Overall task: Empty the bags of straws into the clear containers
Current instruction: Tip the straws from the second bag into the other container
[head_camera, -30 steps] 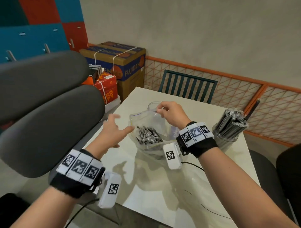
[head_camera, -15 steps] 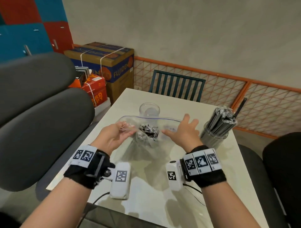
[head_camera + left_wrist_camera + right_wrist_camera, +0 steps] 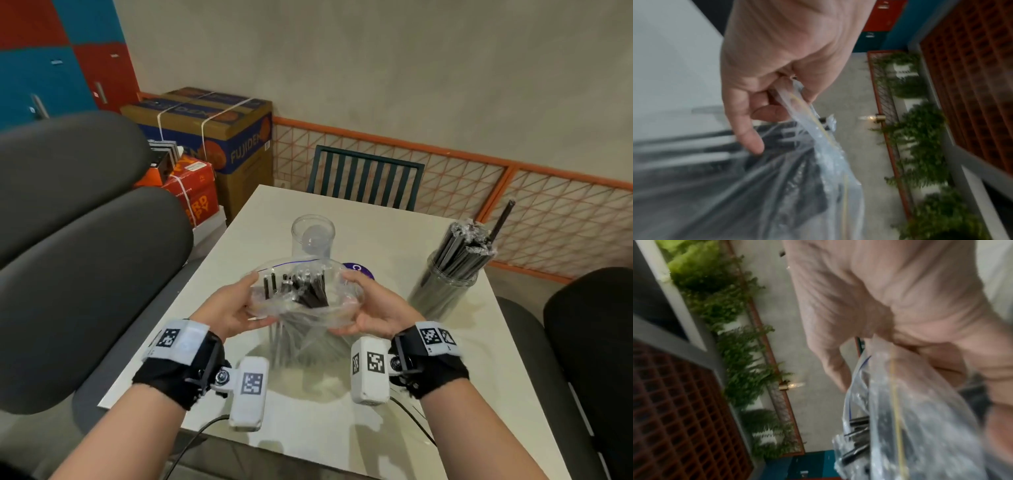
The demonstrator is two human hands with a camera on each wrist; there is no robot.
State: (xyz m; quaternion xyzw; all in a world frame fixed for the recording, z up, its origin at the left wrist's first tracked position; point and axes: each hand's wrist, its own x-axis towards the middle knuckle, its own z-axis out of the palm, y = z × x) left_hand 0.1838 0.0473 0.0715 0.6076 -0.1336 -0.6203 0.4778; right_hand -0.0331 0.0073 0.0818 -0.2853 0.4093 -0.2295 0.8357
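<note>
A clear zip bag (image 3: 305,301) of black wrapped straws (image 3: 308,289) hangs upright above the table, its mouth spread open. My left hand (image 3: 236,305) pinches the bag's left rim (image 3: 795,104), and my right hand (image 3: 368,308) grips the right rim (image 3: 879,369). Beyond the bag stands an empty clear container (image 3: 312,236). A second clear container (image 3: 445,284), full of black straws, stands at the right of the table. The wrist views are blurred.
A purple lid (image 3: 356,269) lies on the white table (image 3: 342,411) behind the bag. Dark padded chairs (image 3: 85,274) flank the table on the left and right. A slatted chair (image 3: 364,178) sits at the far edge. Cardboard boxes (image 3: 219,137) stand at the back left.
Both hands took hold of the bag's rim on either side and lifted it toward me with the mouth pulled open. Earlier the right hand alone held the bag's top.
</note>
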